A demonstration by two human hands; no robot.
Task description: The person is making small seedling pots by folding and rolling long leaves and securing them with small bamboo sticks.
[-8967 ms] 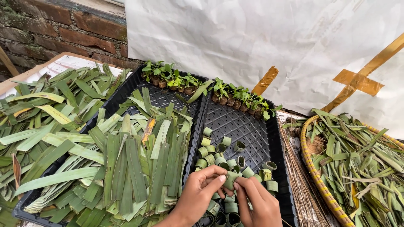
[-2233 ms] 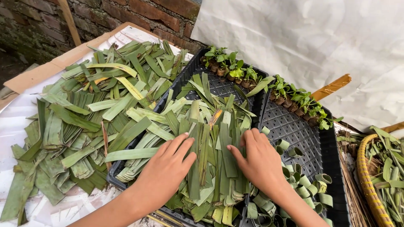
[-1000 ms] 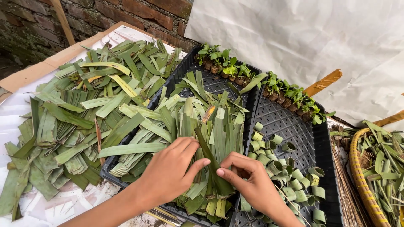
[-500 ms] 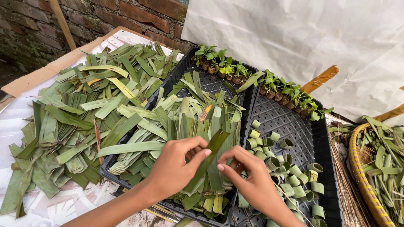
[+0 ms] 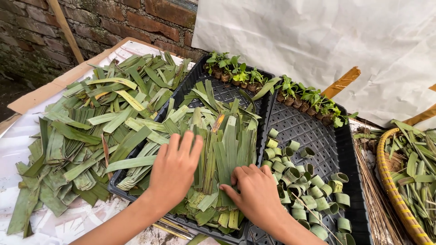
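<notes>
My left hand lies flat, fingers spread, on a pile of cut green leaf strips in the left black tray. My right hand rests beside it on the same pile, fingers curled down onto the strips; whether it pinches one is unclear. To the right of that hand, several rolled leaf rings lie in the right black tray.
A bigger heap of loose leaf strips covers white sheeting at left. Small seedlings line the back of both trays. A yellow-rimmed woven basket with leaf scraps stands at right, thin sticks beside it. Brick wall and white sheet behind.
Half a second ago both hands held one strip lifted between them; now both are pressed down on the pile, the left hand flat and open.
</notes>
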